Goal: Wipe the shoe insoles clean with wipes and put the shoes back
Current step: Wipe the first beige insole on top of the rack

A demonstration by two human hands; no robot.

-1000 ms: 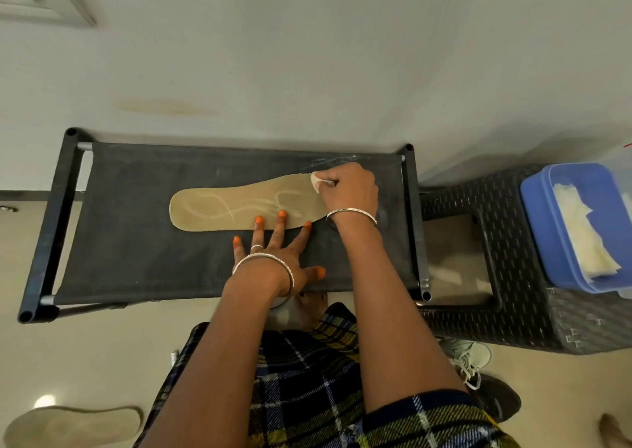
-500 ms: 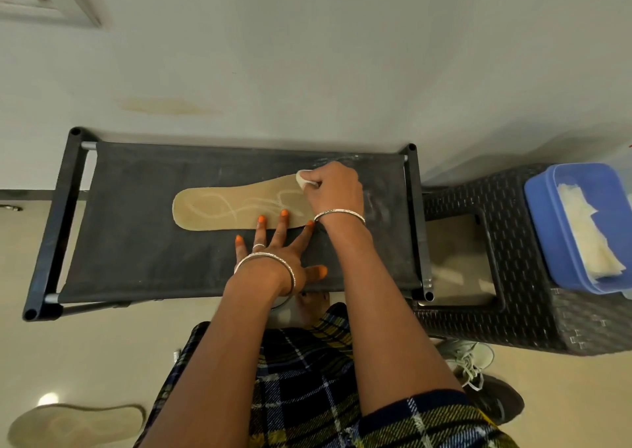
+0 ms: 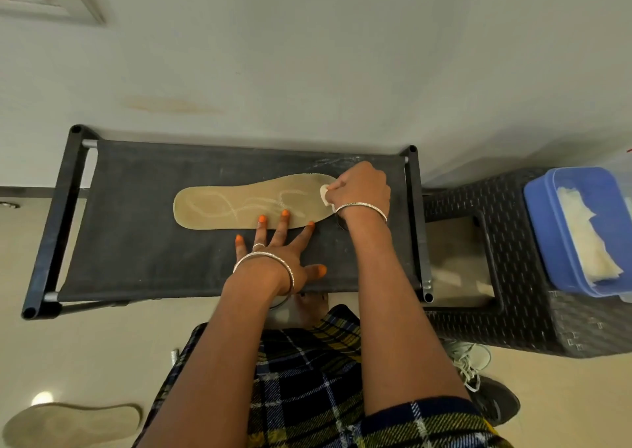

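Insole (image 3: pixel 239 205), tan and marked with pale looping streaks, lies flat and lengthwise on the black fabric rack (image 3: pixel 136 235), stretching leftward from the right hand (image 3: pixel 362 188). That hand is curled round a small white wipe (image 3: pixel 325 194) and presses it onto the insole's broader end. The left hand (image 3: pixel 277 252) lies flat with its fingers spread, two fingertips pinning the insole's near edge and the thumb out on the fabric. Bare fabric runs well to the left of both hands; just past the right hand stands the rack's side rail, and the far rail sits against the wall (image 3: pixel 307 54). Further right, a dark wicker stool (image 3: pixel 513 276) carries an open blue box (image 3: pixel 547 229) of wipes. On the floor, a second insole (image 3: pixel 71 423) lies down left, and a shoe (image 3: pixel 492 396) sits under the right forearm.
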